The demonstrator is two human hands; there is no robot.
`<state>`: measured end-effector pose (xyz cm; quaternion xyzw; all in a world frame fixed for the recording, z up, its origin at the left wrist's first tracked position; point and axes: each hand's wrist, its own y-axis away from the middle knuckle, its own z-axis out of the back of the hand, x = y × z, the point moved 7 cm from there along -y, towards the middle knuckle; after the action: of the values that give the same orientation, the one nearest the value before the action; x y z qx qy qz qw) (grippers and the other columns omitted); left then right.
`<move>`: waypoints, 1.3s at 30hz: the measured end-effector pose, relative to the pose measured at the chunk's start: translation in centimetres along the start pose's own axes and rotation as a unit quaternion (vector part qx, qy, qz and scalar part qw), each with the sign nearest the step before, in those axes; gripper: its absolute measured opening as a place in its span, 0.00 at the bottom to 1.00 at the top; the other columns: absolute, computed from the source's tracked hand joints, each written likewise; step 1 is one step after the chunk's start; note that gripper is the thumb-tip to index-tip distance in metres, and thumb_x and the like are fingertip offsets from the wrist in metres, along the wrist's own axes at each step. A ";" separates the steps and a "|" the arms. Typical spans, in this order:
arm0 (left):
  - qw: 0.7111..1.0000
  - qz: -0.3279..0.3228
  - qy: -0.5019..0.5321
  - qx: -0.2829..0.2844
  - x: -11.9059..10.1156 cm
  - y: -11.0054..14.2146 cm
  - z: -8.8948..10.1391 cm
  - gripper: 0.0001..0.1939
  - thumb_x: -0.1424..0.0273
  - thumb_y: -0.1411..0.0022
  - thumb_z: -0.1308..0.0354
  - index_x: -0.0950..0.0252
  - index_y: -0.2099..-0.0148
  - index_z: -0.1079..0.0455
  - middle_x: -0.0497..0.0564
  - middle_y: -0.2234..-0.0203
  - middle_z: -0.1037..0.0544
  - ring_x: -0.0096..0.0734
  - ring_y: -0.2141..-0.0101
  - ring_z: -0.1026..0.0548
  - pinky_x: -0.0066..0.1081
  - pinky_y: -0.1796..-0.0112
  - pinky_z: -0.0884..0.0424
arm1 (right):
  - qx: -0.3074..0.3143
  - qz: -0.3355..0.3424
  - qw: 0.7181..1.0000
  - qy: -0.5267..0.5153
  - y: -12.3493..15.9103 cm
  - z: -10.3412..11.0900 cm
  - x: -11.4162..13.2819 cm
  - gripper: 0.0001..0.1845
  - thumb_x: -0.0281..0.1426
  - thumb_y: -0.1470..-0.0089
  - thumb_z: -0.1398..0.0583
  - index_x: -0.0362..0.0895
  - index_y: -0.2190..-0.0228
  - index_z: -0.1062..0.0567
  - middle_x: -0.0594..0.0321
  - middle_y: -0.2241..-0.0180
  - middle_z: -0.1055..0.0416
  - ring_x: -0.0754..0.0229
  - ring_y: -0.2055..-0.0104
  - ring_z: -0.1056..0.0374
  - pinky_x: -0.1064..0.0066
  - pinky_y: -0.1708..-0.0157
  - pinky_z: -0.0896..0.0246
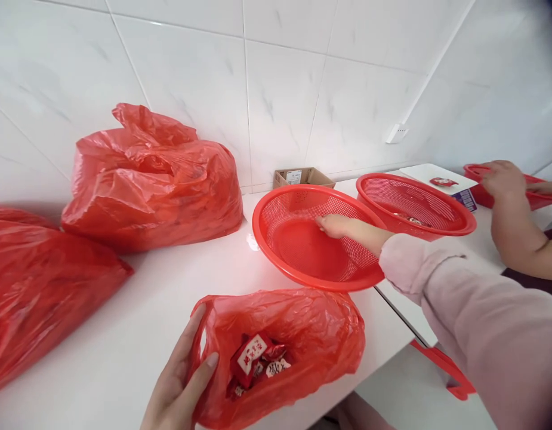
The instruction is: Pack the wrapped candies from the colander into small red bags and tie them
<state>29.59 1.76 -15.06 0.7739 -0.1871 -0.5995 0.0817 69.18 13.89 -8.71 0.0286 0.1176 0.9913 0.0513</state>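
Observation:
My left hand [181,370] grips the left edge of a red plastic bag [320,331], with the thumb inside the mouth and the fingers outside. The bag stands open at the table's front edge. Small red-and-white wrapped packets [253,355] lie in it. My right hand [332,226] reaches into a round red mesh basket [276,254] behind the bag. Its fingers are curled together near the basket's bottom; whatever they hold, if anything, is hidden. The basket looks tilted towards me.
Two full red bags, one upright [154,185] and one at the left edge [38,286], sit on the white table [136,322]. A cardboard box [315,175], a second red basket [419,194] with packets and a scale [423,174] stand behind. At right, a co-worker's hand [503,179] is over another red basket.

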 end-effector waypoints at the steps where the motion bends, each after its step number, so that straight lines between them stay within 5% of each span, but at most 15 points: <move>1: 1.000 0.006 0.004 0.005 0.2 -0.2 0.1 0.42 0.58 0.49 0.32 0.46 0.33 0.41 0.44 0.33 0.40 0.56 0.38 0.38 0.39 0.45 0.30 | 0.001 0.004 1.000 -0.015 0.1 -0.3 0.1 0.13 0.19 0.50 0.39 0.38 0.61 0.23 0.52 0.64 0.23 0.59 0.65 0.28 0.71 0.64 0.36; 6: 0.999 0.025 0.026 0.022 0.4 -0.5 -0.3 0.40 0.58 0.47 0.32 0.44 0.34 0.41 0.42 0.33 0.41 0.54 0.36 0.41 0.38 0.46 0.30 | -0.011 0.031 0.994 -0.109 -1.6 2.5 0.7 0.06 0.23 0.49 0.38 0.42 0.66 0.23 0.64 0.73 0.24 0.67 0.74 0.30 0.78 0.70 0.36; 12: 0.999 0.022 0.031 0.001 0.6 -0.5 0.0 0.40 0.59 0.48 0.32 0.47 0.34 0.39 0.43 0.32 0.43 0.54 0.35 0.43 0.41 0.42 0.37 | -0.217 -0.038 0.959 -0.178 -4.6 10.5 -1.0 0.14 0.31 0.39 0.44 0.39 0.53 0.27 0.50 0.54 0.25 0.62 0.64 0.27 0.71 0.61 0.32; 18: 0.998 0.028 0.051 0.014 0.4 -0.1 -1.1 0.41 0.60 0.45 0.33 0.48 0.32 0.44 0.45 0.31 0.45 0.54 0.35 0.43 0.39 0.42 0.35 | -0.210 -0.033 0.950 -0.228 -4.3 11.3 0.0 0.11 0.30 0.41 0.41 0.41 0.58 0.22 0.55 0.62 0.22 0.64 0.70 0.27 0.73 0.65 0.31; 24: 0.999 0.016 0.024 0.023 0.0 -0.1 -1.5 0.37 0.59 0.43 0.35 0.47 0.33 0.42 0.43 0.32 0.43 0.50 0.35 0.43 0.37 0.41 0.36 | -0.223 -0.111 0.935 -0.253 -4.9 12.9 -0.2 0.11 0.25 0.43 0.39 0.32 0.59 0.22 0.51 0.74 0.25 0.55 0.68 0.25 0.61 0.60 0.28; 27: 1.000 0.008 0.010 0.014 0.1 -0.4 -0.9 0.39 0.58 0.44 0.35 0.50 0.32 0.43 0.47 0.32 0.42 0.52 0.36 0.42 0.39 0.41 0.36 | -0.194 -0.074 0.934 -0.292 -4.3 12.9 2.0 0.10 0.25 0.44 0.38 0.36 0.59 0.22 0.52 0.69 0.23 0.57 0.66 0.25 0.65 0.62 0.27; 30: 1.000 -0.005 -0.009 0.021 0.0 -0.6 -1.0 0.40 0.59 0.44 0.35 0.53 0.31 0.44 0.50 0.33 0.41 0.51 0.36 0.41 0.40 0.41 0.36 | -0.142 0.048 0.928 -0.343 -1.9 12.1 6.6 0.09 0.29 0.45 0.35 0.41 0.60 0.21 0.56 0.64 0.22 0.60 0.67 0.26 0.68 0.63 0.27; 35: 1.000 0.011 0.005 0.028 -0.4 -0.1 -1.8 0.42 0.61 0.42 0.36 0.54 0.29 0.50 0.53 0.34 0.39 0.50 0.38 0.37 0.38 0.44 0.31 | 0.049 0.281 0.910 -0.300 6.5 9.5 16.4 0.11 0.34 0.43 0.37 0.46 0.58 0.21 0.62 0.64 0.22 0.63 0.68 0.26 0.73 0.68 0.30; 37: 1.000 0.010 0.012 0.024 -0.7 0.1 -2.0 0.43 0.62 0.43 0.35 0.53 0.29 0.50 0.52 0.34 0.39 0.51 0.39 0.36 0.36 0.46 0.29 | 0.153 0.334 0.897 -0.244 10.4 7.2 19.5 0.10 0.33 0.41 0.39 0.47 0.57 0.21 0.63 0.64 0.22 0.64 0.69 0.27 0.75 0.70 0.32; 39: 1.000 0.003 0.015 0.021 -1.1 0.4 -2.1 0.42 0.63 0.43 0.35 0.53 0.30 0.49 0.52 0.33 0.40 0.51 0.39 0.35 0.35 0.48 0.27 | 0.189 0.341 0.906 -0.168 13.1 4.9 21.1 0.10 0.31 0.41 0.40 0.47 0.59 0.21 0.63 0.64 0.22 0.63 0.68 0.27 0.75 0.73 0.36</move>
<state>31.29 1.64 -13.41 0.7835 -0.2010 -0.5839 0.0698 47.35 4.60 0.13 0.2425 0.2751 0.8882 -0.2769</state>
